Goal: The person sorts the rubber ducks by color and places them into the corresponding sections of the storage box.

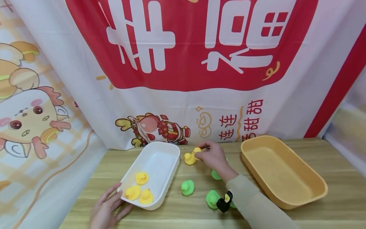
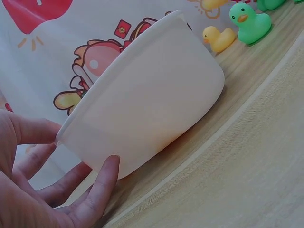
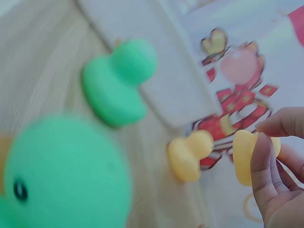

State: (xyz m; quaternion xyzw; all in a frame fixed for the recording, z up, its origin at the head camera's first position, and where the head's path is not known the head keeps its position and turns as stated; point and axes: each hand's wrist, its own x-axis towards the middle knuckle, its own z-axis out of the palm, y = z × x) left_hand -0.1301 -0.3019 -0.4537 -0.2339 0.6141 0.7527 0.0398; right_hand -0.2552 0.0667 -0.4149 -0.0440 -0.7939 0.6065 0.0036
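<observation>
My left hand [image 1: 105, 206] holds the near left corner of a white plastic basin [image 1: 168, 187], with fingers at its rim and the thumb against its outer wall [image 2: 142, 104]. Inside lie three yellow toy ducks [image 1: 142, 178]. Beyond the basin's right side, my right hand [image 1: 214, 157] pinches another yellow duck [image 3: 243, 156] between thumb and fingers, raised off the table. Close beside it, a second yellow duck [image 3: 184, 159] stands on the table. Several green toy ducks [image 1: 187, 187] stand between the basin and my right forearm, some partly hidden by the arm.
An orange-yellow basin [image 1: 286, 168] with nothing in it sits at the right. The wood-grain table [image 1: 171, 218] ends at a printed cloth backdrop [image 1: 186, 121]. Cloth also hangs along the left side [image 1: 57, 178]. A black strap device [image 1: 224, 202] is on my right wrist.
</observation>
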